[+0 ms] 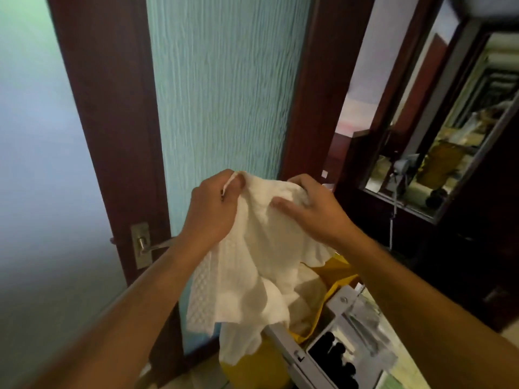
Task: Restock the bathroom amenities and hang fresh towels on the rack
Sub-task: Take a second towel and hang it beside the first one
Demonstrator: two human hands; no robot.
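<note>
A white textured towel (247, 276) hangs crumpled in front of me, held up at its top edge by both hands. My left hand (213, 209) pinches a corner of it, with a small loop or tag poking out between the fingers. My right hand (314, 209) grips the bunched top edge to the right. The towel's lower part drapes down over a yellow bag (334, 282) on a grey cart (317, 343). No towel rack is visible.
A dark wooden door with a ribbed frosted-glass panel (224, 94) stands right behind the towel, its metal lever handle (146, 245) at the left. The cart tray holds dark bottles (337, 357). A dark wooden cabinet with a mirror (438, 153) is at the right.
</note>
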